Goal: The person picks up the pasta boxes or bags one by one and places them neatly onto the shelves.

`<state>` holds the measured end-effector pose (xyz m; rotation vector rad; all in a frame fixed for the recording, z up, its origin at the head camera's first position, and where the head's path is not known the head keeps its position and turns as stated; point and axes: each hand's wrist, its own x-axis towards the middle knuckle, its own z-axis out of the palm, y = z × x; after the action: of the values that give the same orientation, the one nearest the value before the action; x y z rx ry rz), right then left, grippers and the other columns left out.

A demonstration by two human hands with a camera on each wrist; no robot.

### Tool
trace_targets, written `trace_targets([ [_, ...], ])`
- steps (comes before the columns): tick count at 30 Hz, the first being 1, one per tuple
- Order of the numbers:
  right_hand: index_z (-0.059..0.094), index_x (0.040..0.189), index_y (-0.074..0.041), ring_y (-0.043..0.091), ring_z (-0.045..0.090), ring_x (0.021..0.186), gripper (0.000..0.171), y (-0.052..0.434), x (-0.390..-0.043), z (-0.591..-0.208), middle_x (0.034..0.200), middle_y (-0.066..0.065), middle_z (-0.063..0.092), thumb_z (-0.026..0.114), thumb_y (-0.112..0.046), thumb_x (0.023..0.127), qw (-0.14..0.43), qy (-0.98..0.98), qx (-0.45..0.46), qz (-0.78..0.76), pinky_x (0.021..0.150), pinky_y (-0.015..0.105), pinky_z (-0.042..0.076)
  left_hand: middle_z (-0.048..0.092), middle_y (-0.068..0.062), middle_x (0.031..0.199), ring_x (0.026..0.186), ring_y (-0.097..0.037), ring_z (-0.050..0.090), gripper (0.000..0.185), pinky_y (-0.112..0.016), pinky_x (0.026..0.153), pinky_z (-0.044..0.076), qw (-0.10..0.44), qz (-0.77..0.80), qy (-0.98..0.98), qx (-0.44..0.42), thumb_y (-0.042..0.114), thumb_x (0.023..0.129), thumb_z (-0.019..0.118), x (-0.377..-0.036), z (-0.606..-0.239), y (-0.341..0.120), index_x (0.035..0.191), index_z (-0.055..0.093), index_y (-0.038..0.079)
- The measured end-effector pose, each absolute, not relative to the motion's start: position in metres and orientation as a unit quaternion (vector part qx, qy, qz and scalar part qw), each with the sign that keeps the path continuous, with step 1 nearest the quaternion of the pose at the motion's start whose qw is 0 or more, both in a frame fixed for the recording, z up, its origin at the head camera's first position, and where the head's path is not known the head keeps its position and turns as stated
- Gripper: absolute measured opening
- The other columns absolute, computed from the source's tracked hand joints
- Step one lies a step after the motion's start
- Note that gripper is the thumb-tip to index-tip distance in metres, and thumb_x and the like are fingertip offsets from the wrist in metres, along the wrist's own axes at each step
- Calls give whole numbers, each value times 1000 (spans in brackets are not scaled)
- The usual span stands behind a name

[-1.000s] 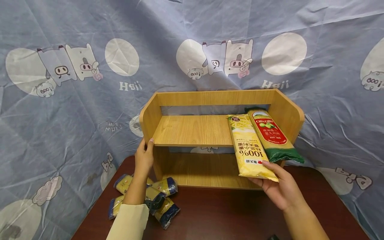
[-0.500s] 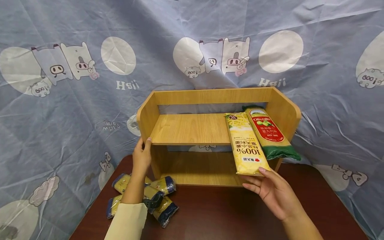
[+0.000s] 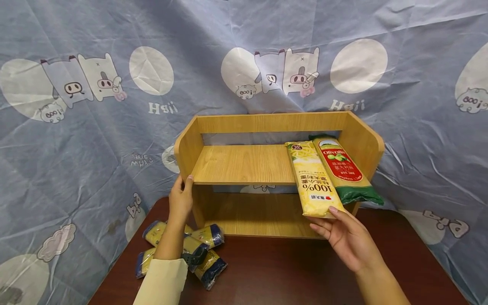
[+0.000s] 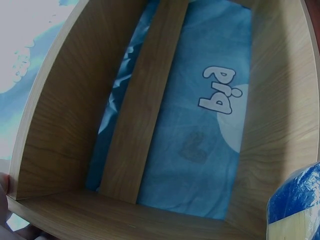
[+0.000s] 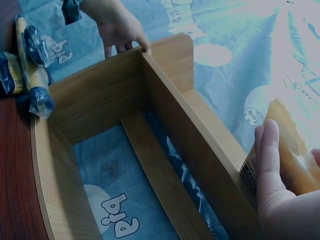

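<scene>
A two-tier wooden shelf (image 3: 244,163) stands on the dark table. My left hand (image 3: 181,199) grips the front of its left side panel, thumb at the upper board's edge; in the right wrist view that hand (image 5: 117,27) shows at the far corner. On the upper board's right part lies a yellow pasta pack (image 3: 312,178), its near end jutting past the front edge. My right hand (image 3: 350,239) pinches that end, thumb on top and fingers beneath. Right of it, against the side panel, lies a pasta pack with a red label and green ends (image 3: 343,165).
Several small yellow-and-blue packs (image 3: 207,237) lie heaped on the table (image 3: 274,271) left of the shelf, partly behind the left forearm. A grey-blue printed cloth (image 3: 213,25) hangs behind. The shelf's lower board (image 3: 251,212) shows under the upper one.
The yellow pack's near end has shifted slightly back toward the shelf, with my right hand following; its fingers spread further beneath. My left hand stays on the side panel. The view has shifted slightly.
</scene>
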<state>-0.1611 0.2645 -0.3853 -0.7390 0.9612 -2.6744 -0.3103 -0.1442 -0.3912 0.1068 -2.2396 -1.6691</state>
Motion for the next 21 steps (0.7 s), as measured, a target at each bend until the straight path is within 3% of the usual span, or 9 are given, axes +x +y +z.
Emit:
trace_targets([
  [13,50,141,-8,31,66,122,41,268,-173,-389,135,12,66,21,-12,112,81,351,-238,-902,100,41,56,59,-15,143,126,-37,59,54,-53,107,46,173,-589,-789,40,55,103,47,-310,-394,-142,152,46,32],
  [21,47,142,-10,25,67,122,37,265,-155,-390,136,4,66,27,-10,112,4,496,-210,-843,94,38,59,60,-15,141,124,-37,60,53,-53,105,47,172,-588,-789,39,55,103,46,-310,-391,-144,150,48,32],
])
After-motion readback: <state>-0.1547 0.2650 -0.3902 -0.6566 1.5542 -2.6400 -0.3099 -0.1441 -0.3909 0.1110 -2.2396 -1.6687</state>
